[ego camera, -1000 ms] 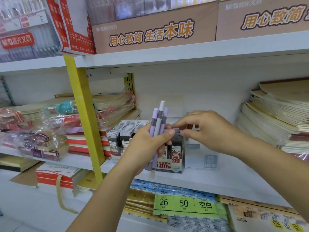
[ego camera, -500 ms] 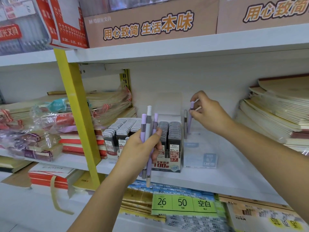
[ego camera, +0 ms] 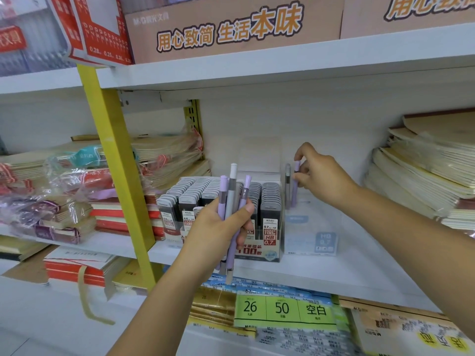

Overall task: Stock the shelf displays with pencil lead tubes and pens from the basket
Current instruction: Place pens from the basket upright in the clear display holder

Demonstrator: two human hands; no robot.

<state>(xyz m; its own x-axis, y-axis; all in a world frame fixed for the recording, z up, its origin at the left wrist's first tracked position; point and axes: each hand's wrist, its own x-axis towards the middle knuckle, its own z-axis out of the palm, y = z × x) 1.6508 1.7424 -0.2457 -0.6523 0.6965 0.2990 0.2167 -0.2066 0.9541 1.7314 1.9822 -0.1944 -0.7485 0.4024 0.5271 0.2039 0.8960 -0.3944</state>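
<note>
Head cam: L hand point(ego camera: 218, 227) is curled tight round a bunch of slim plastic pens point(ego camera: 232, 186), two lilac + one grey-white, tips up, in front of the dark grey pencil lead tubes point(ego camera: 270, 201) in rows on the white shelf point(ego camera: 347, 276). R hand point(ego camera: 325, 176), thumb + fingers, pinches the top of a lilac pen point(ego camera: 295, 191) standing upright in the clear plastic display box point(ego camera: 312, 242), just beside a grey pen point(ego camera: 287, 181).

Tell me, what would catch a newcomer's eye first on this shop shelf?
Two bare hands in the middle: the left hand grips a bunch of pens, purple and white, in front of packed rows of lead tubes on the white shelf. To the right, the right hand pinches a purple pen standing upright in a clear display box beside a grey pen. Above, brown cartons carry big orange lettering.
</note>
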